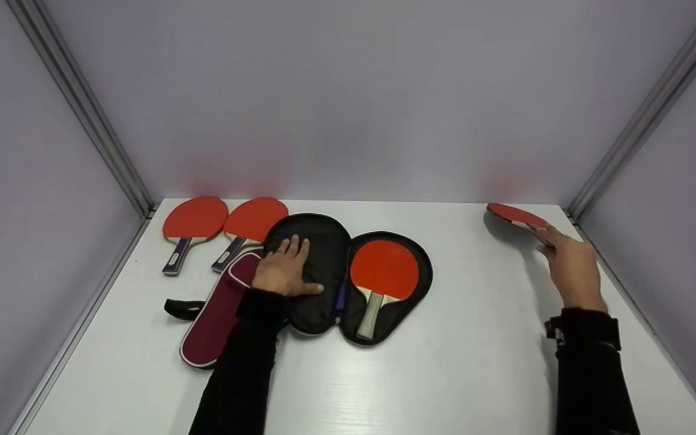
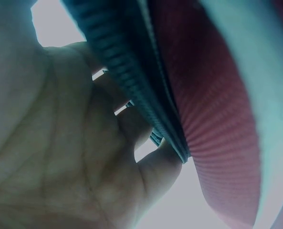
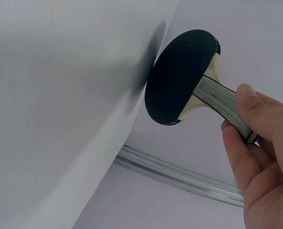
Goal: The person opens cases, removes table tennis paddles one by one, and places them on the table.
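My right hand [image 1: 574, 269] pinches the handle of a table tennis paddle [image 1: 514, 214] near the back right corner of the table. Its red face is up, and the black underside [image 3: 182, 78] shows in the right wrist view, tilted with its edge close to the tabletop. My left hand [image 1: 284, 269] lies with fingers spread on the left half of an unzipped black paddle case [image 1: 318, 311]. In the left wrist view that palm is beside the zippered edge [image 2: 127, 81]. Another red paddle [image 1: 384, 270] lies in the case's right half, handle toward me.
Two red paddles [image 1: 197, 217] [image 1: 257, 220] with dark handles lie at the back left. A maroon case [image 1: 215, 326] with white piping and a black strap [image 1: 183, 309] lies partly under my left forearm. Pale walls [image 1: 348, 103] enclose the white table [image 1: 444, 380] at the back and sides.
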`<act>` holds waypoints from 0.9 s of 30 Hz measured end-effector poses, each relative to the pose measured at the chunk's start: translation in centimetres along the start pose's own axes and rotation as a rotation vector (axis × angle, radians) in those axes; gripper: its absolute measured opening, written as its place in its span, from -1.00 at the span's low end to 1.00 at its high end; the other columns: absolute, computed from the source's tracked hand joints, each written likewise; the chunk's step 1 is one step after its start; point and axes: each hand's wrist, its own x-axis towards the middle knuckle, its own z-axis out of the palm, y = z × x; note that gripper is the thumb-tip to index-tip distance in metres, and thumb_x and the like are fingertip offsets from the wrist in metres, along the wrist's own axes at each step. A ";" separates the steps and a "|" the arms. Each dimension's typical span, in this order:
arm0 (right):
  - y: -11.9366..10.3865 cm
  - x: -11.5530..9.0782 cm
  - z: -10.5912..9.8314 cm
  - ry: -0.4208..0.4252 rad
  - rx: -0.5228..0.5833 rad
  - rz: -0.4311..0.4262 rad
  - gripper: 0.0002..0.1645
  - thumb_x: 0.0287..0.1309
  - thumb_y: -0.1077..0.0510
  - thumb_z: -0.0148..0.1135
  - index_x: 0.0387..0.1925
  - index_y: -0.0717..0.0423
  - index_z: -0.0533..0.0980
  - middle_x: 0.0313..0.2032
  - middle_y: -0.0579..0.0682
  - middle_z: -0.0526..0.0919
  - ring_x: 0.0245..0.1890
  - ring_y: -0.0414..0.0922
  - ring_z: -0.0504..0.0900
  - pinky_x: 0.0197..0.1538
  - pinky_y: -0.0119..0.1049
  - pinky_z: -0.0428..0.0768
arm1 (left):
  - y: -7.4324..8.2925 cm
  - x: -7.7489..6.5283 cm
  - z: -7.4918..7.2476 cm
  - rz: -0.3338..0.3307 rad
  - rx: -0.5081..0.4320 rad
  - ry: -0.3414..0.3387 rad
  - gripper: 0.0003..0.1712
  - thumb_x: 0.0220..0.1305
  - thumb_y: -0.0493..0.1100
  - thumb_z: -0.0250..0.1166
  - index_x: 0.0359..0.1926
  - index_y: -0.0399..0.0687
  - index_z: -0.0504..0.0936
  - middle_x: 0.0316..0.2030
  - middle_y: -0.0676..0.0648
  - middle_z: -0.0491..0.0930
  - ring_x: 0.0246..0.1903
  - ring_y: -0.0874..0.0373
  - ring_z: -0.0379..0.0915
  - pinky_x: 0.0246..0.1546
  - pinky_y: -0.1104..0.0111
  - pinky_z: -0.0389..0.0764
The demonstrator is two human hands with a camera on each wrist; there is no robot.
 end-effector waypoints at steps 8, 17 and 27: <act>0.8 -0.1 1.0 -0.080 -0.011 0.009 -0.55 0.66 0.36 0.36 0.45 0.30 0.70 0.29 0.55 0.76 0.12 0.68 0.79 -0.01 0.52 0.77 | -0.3 0.7 0.5 -0.002 0.010 -0.017 0.47 0.43 0.53 0.53 0.95 -0.08 -0.03 0.93 -0.32 -0.08 0.93 -0.32 -0.10 0.89 -0.29 0.20; 1.5 -0.2 1.1 -0.122 -0.015 0.025 -0.59 0.58 0.41 0.41 0.36 0.41 0.72 0.11 0.57 0.83 0.07 0.62 0.82 -0.11 0.35 0.79 | -0.5 1.0 0.5 -0.002 0.019 -0.023 0.47 0.44 0.53 0.52 0.96 -0.08 -0.05 0.94 -0.31 -0.09 0.94 -0.31 -0.11 0.90 -0.27 0.20; 1.7 -0.4 1.0 -0.251 -0.041 0.084 -0.54 0.56 0.45 0.39 0.39 0.48 0.68 0.25 0.57 0.78 0.25 0.58 0.79 0.11 0.36 0.83 | -0.4 0.5 0.5 0.011 0.013 0.018 0.47 0.41 0.51 0.55 0.94 -0.11 0.01 0.92 -0.33 -0.03 0.92 -0.33 -0.06 0.88 -0.27 0.26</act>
